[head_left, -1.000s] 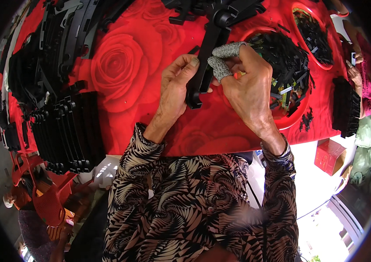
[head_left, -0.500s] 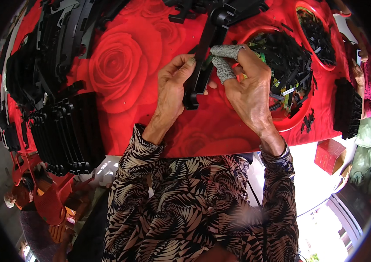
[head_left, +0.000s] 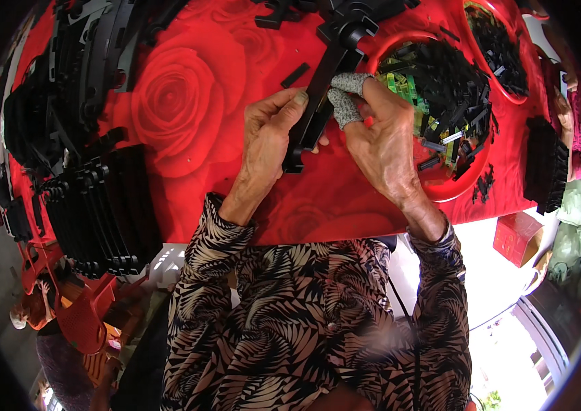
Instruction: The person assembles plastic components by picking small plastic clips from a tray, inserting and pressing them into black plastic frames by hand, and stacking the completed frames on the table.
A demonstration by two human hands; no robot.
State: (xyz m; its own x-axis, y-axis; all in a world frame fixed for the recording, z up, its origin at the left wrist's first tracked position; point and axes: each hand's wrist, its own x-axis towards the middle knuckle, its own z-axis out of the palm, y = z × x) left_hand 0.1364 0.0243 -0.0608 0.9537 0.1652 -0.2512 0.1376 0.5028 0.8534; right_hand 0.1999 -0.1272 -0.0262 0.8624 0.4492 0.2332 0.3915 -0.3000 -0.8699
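Observation:
A long black plastic part (head_left: pixel 316 99) slants over the table, its wider, knobbed end away from me. My left hand (head_left: pixel 268 133) is closed on its left side, thumb on top and fingertips showing beneath. At the opposite edge, my right hand (head_left: pixel 386 133) is closed in a pinch, with grey knitted covers on the thumb and forefinger. Whatever those two fingertips hold is hidden against the part. A short black strip (head_left: pixel 295 74) lies on the red tablecloth (head_left: pixel 201 164) just left of the part.
Beside my right hand stands a red basin (head_left: pixel 465 186) of small black, green and clear strips; another red-rimmed container (head_left: pixel 518 101) is behind it. Black parts (head_left: pixel 109 212) are stacked at the left. More black pieces (head_left: pixel 544 168) stand by the right edge.
The short black strip now lies on the cloth left of the part, where none lay before. The part's far end has tilted to the right, and my right hand has shifted slightly left.

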